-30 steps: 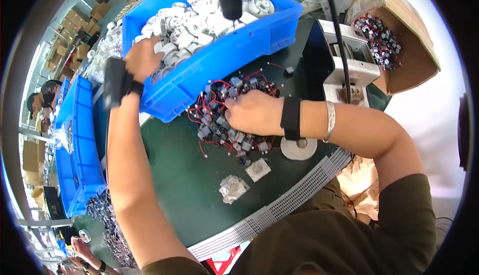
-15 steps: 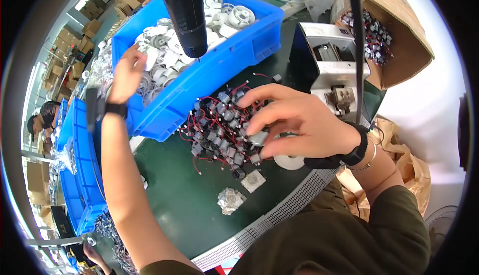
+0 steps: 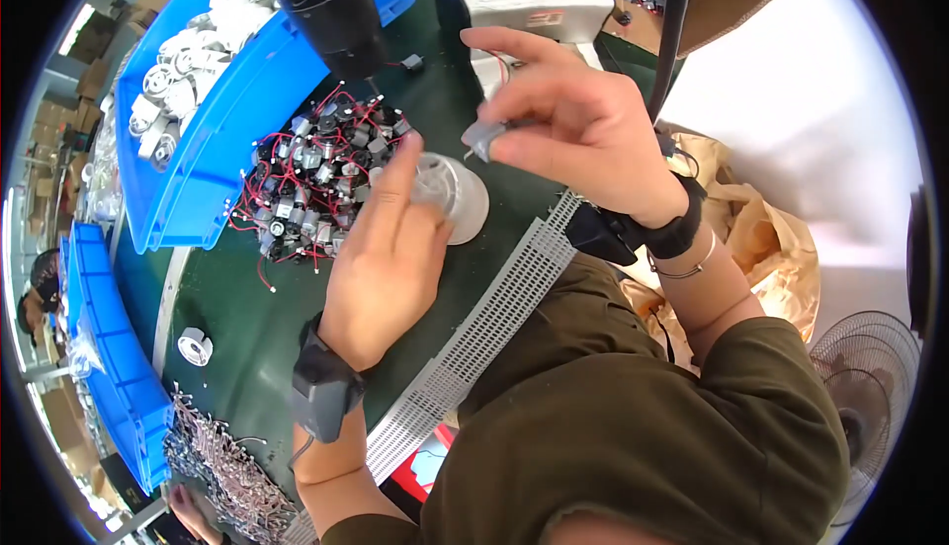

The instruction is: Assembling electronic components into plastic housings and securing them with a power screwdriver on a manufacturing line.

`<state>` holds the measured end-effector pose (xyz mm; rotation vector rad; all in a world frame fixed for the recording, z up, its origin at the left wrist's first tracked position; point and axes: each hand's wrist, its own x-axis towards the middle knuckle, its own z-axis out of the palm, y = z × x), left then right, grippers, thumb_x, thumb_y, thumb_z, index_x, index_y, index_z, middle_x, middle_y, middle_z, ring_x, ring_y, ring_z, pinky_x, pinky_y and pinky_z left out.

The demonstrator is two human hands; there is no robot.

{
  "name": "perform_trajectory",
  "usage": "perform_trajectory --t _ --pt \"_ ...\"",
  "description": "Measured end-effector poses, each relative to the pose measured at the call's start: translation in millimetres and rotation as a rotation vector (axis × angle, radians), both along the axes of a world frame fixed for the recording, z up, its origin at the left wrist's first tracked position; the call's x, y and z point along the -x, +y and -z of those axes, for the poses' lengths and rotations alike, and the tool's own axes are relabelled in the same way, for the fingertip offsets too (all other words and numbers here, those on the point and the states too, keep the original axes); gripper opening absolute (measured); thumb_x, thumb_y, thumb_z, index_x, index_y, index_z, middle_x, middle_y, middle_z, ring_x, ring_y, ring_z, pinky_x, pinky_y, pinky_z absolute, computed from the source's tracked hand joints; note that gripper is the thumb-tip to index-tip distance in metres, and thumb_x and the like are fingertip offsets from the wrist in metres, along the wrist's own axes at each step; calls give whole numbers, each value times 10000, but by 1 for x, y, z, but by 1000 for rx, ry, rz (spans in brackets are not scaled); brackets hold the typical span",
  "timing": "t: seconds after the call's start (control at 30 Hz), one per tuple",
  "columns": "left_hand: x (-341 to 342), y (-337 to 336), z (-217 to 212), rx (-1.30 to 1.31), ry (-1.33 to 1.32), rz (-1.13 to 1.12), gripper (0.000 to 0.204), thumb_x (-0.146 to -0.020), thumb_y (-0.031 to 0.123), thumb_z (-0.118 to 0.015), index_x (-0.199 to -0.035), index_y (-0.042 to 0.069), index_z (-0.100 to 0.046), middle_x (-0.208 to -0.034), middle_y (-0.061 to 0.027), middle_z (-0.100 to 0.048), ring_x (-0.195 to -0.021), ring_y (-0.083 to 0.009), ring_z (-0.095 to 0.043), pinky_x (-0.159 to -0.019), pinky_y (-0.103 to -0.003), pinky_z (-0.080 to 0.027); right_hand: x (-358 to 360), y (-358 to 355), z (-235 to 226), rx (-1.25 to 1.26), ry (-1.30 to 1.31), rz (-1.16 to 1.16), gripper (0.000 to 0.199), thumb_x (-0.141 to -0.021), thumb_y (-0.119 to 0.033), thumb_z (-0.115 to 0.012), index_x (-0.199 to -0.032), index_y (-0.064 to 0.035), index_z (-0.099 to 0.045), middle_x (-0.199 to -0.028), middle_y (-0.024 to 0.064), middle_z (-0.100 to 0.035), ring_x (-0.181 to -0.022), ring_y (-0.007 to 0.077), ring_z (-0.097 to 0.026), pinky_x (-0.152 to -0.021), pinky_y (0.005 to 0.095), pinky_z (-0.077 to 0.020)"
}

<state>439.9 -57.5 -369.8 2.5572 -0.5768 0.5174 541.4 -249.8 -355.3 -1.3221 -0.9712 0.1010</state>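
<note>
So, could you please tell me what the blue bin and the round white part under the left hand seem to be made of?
The blue bin looks like moulded plastic: uniform saturated colour, a slight sheen and a thick rolled rim. The round white part under the left hand also looks like plastic, pale and partly translucent with a smooth gloss, though motion blur leaves this uncertain.

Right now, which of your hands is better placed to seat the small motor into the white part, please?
Probably the right hand: it pinches the small grey motor just above the white part, which the left hand steadies.
</note>
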Motion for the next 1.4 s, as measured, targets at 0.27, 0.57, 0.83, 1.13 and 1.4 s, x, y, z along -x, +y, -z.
perform_trajectory --t 0.27,0.57,0.83,1.13,1.4 --pt "-13 -5 -16 -130 207 94 506 -701 71 -696 -1183 94 -542 -1174 -174 -513 -956 -351 -539 -828 -402 -468 5 -4 1 96 254 4 654 -752 75 -660 -1299 -67 -332 -1125 148 -556 -970 165 -590 -793 273 -510" --pt "-23 -15 30 1070 216 90 488 -610 -11 -753 -1034 55 -519 -1096 -115 -521 -1029 -222 -533 -903 -331 -419 0 -2 8 55 315 31 656 -744 49 -692 -1274 -67 -324 -980 127 -611 -887 144 -609 -782 268 -515" --pt "-4 -9 56 604 60 -127 557 -603 52 -804 -1062 43 -488 -1100 -148 -548 -986 -288 -559 -853 -368 -450 0 8 6 409 43 -89 146 -770 -14 -684 -886 -2 -595 -970 50 -607 -840 118 -604 -722 253 -508" --pt "-7 -4 42 470 131 -96 582 -647 125 -790 -1130 26 -481 -1014 -144 -569 -914 -286 -587 -767 -354 -477 -11 27 8 565 -681 -148 145 -723 -41 -662 -837 -41 -572 -886 65 -571 -798 256 -573 -640 339 -478" --pt "-6 2 46 449 153 -53 692 -632 142 -797 -1221 37 -450 -1127 -161 -554 -1009 -312 -567 -829 -364 -470 -20 31 1 670 -941 -334 205 -728 -31 -608 -920 -38 -535 -890 68 -531 -832 255 -534 -704 339 -478"
